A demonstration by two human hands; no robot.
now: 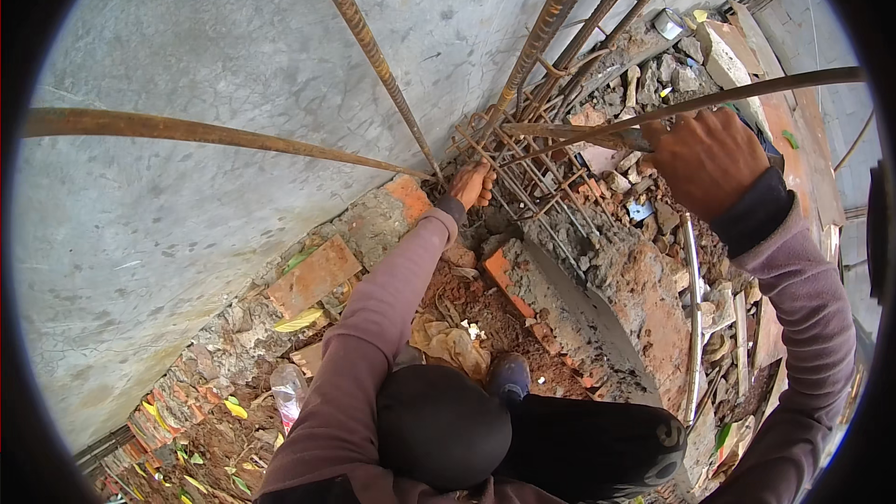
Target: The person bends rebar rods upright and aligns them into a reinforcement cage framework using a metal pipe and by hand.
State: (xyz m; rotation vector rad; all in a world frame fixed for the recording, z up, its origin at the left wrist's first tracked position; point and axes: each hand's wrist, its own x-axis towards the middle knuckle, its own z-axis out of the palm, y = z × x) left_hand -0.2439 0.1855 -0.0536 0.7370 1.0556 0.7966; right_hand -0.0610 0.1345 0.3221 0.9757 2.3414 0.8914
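My left hand (473,184) is closed at the base of a rusty rebar column (539,94), touching its lower bars; what lies inside the fingers is hidden. My right hand (707,161) grips the dark handle end of a rusty metal tool (581,134), whose far end reaches in among the bars and wire ties. The tool's kind cannot be told. A long bent bar (756,89) passes beside the right hand. Thin steel rods and stirrups (553,196) spread out just right of the left hand.
A grey plastered wall (231,70) stands at the left, with a rusty bar (210,131) slanting across it. Low brickwork (595,336) and rubble (658,84) lie to the right. A plastic bottle (287,392) and loose bricks (315,276) lie at the lower left.
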